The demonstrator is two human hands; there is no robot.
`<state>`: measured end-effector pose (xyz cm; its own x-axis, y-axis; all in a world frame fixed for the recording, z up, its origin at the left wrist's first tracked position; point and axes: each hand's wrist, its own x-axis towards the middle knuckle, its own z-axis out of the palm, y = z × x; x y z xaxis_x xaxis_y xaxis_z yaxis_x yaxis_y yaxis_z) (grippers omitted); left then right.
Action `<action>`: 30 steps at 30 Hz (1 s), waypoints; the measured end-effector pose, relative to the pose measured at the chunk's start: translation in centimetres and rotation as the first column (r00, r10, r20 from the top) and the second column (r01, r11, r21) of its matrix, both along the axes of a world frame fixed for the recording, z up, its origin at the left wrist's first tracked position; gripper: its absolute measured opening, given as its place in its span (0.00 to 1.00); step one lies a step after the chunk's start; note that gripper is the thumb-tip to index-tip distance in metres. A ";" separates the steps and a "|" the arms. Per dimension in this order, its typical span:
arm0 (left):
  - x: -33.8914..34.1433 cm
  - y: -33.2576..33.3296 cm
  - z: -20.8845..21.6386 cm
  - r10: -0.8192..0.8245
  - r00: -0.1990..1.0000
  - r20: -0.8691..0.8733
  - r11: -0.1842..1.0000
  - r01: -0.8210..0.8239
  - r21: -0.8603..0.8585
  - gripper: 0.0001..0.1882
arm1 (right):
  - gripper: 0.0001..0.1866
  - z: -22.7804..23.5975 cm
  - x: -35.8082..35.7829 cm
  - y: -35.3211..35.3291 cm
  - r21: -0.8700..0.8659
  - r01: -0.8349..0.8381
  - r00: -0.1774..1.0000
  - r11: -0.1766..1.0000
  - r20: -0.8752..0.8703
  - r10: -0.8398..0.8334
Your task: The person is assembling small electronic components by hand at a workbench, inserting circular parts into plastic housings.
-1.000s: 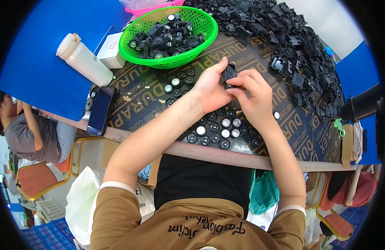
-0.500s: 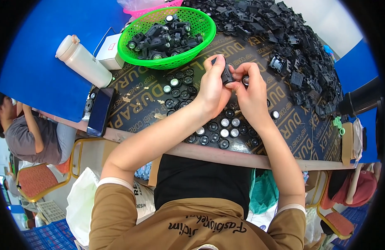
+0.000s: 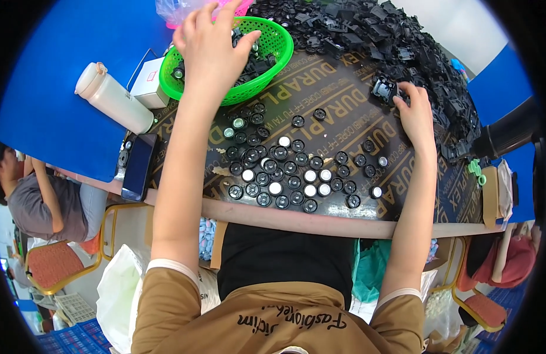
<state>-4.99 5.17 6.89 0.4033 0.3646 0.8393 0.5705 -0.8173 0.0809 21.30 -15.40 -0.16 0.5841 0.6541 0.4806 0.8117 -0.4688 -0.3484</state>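
Over the green perforated basket (image 3: 267, 79) at the far left, my left hand (image 3: 211, 56) is open, its fingers spread and nothing seen in them. Small black wheeled plastic assemblies (image 3: 255, 68) lie in the basket, partly hidden by that hand. On the right, thumb and fingers of my right hand (image 3: 416, 109) close on the edge of a black plastic part (image 3: 384, 88) with a shiny face, at the near edge of a big heap of black plastic parts (image 3: 426, 76). Between my arms, many small black wheels (image 3: 282, 171) are spread on the table, some with white or silver centres.
A white bottle (image 3: 113, 97), a white box (image 3: 150, 82) and a dark phone (image 3: 140, 168) stand or lie at the left. Behind the basket is a pink basket (image 3: 244, 8). A black post (image 3: 506, 138) juts in at the right beside green clips (image 3: 476, 171).
My hands have parted: the left went up and left to the green basket, the right moved right to the heap. The black assembly they held together is no longer seen in them.
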 end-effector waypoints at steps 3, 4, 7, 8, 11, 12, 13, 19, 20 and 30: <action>0.9 -0.7 -1.1 -0.301 0.954 0.005 0.953 0.301 0.025 0.16 | 0.25 -0.6 1.0 1.7 -0.046 0.086 0.974 0.995 0.213 -0.074; 1.3 -2.1 -1.3 -0.418 0.909 0.002 0.905 0.416 -0.086 0.13 | 0.26 -1.1 0.6 1.8 -0.150 0.139 0.970 0.979 0.221 -0.104; 2.2 -5.4 -2.3 -0.612 0.790 -0.029 0.706 0.530 -0.470 0.11 | 0.25 -2.1 -1.0 2.8 -0.346 0.206 0.971 0.915 0.191 -0.146; 2.4 -6.4 -3.2 -0.660 0.751 0.015 0.646 0.578 -0.498 0.11 | 0.25 -2.2 -1.0 2.8 -0.345 0.203 0.971 0.916 0.191 -0.143; 3.3 -8.3 -5.4 -0.737 0.667 0.111 0.349 0.516 -0.782 0.12 | 0.09 -3.2 -0.9 2.5 -0.246 0.082 0.982 0.966 0.183 -0.037; 3.8 -8.2 -6.1 -0.725 0.671 0.153 0.279 0.490 -0.826 0.12 | 0.09 -3.1 -1.3 2.5 -0.239 0.032 0.989 0.971 0.149 0.004; 4.2 -7.9 -6.8 -0.710 0.677 0.194 0.205 0.462 -0.863 0.12 | 0.08 -2.9 -1.7 2.5 -0.230 -0.018 0.992 0.973 0.115 0.046; 5.1 -7.0 -8.9 -0.432 0.813 0.391 -0.039 0.416 -0.909 0.24 | 0.09 -1.0 -6.5 2.4 0.042 -0.426 0.883 0.904 -0.197 0.426; 5.0 -7.2 -8.8 -0.289 0.804 0.520 -0.194 0.483 -0.854 0.25 | 0.10 -0.4 -7.7 2.6 0.147 -0.471 0.840 0.870 -0.224 0.493; 3.4 -6.3 -7.6 0.057 0.580 0.813 -0.419 0.753 -0.508 0.17 | 0.19 -0.6 -6.5 2.4 0.254 -0.327 0.678 0.910 -0.608 0.413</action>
<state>-1.56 -1.10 -0.68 0.7696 0.6311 -0.0971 -0.2593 0.4479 0.8557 14.83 -13.02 -0.77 0.4985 0.8495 0.1730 0.4747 -0.1005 -0.8744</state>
